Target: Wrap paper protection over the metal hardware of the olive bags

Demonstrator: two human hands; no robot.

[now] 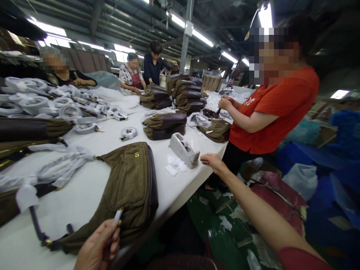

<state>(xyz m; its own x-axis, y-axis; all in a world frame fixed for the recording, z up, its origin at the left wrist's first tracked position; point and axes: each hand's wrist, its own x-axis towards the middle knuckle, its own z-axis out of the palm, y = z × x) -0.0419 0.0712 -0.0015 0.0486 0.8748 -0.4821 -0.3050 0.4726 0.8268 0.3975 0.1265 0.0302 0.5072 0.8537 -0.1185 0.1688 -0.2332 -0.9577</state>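
An olive corduroy handbag (pixel 129 187) with a dark brown edge lies on the white table (pixel 84 195) in front of me, its strap wrapped in white paper. My left hand (pixel 98 247) sits at the bag's near end, fingers closed on a small white strip. My right hand (pixel 212 162) is stretched out to the grey tape dispenser (pixel 184 150) at the table's edge, fingers pinched together right beside it; what they hold, if anything, I cannot make out. Small white tape pieces (pixel 176 165) lie by the dispenser.
A person in a red shirt (pixel 275 108) stands at the table's right edge, working with both hands. Stacks of olive and brown bags (pixel 164 125) fill the middle and far end. White wrapped straps (pixel 36 101) pile at left. Three more people work at the far side.
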